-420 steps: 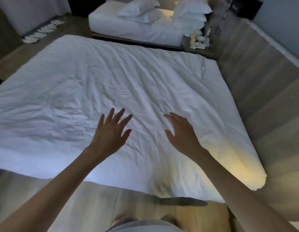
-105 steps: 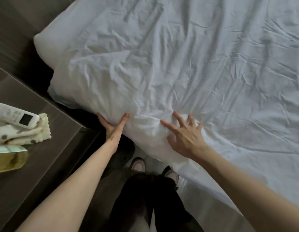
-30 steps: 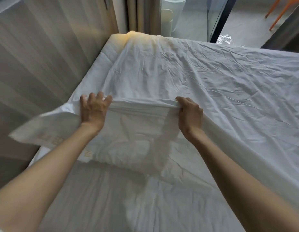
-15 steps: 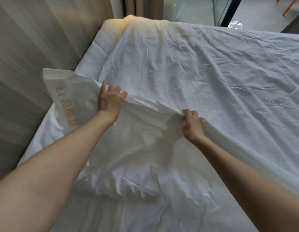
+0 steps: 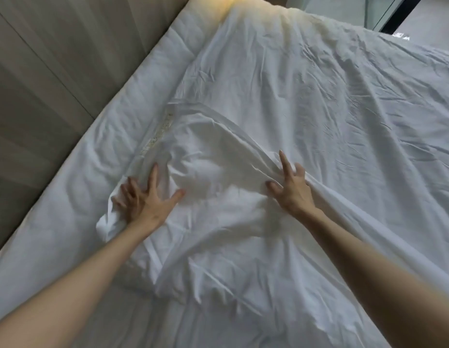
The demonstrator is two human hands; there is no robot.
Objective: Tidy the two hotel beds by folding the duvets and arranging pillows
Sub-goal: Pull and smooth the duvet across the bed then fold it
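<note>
1. Left hand (image 5: pixel 148 199): released, fingers splayed flat, pressing down on the turned-back corner (image 5: pixel 200 156) of the duvet (image 5: pixel 319 109).
2. Right hand (image 5: pixel 291 189): fingers spread and half-bent, tips on the ridge of the fold. It looks let go, though blur makes a light pinch hard to rule out.
3. Turned-back corner: lies on top of the duvet between both hands, lumpy and creased, with a strip of gold print (image 5: pixel 160 131) along its left edge (unreadable).
4. Duvet: covers most of the bed, heavily wrinkled, running up to the far end.
5. Mattress (image 5: pixel 92 172): bare quilted strip exposed on the left, next to the wall panel (image 5: pixel 42 71).
6. Progress, as a judgement: early. One corner is folded over but not squared, and the rest of the duvet is unfolded.
7. Left to do: finish and flatten this fold and set the pillows (none in view). The second bed is out of frame, so its state is unknown.
</note>
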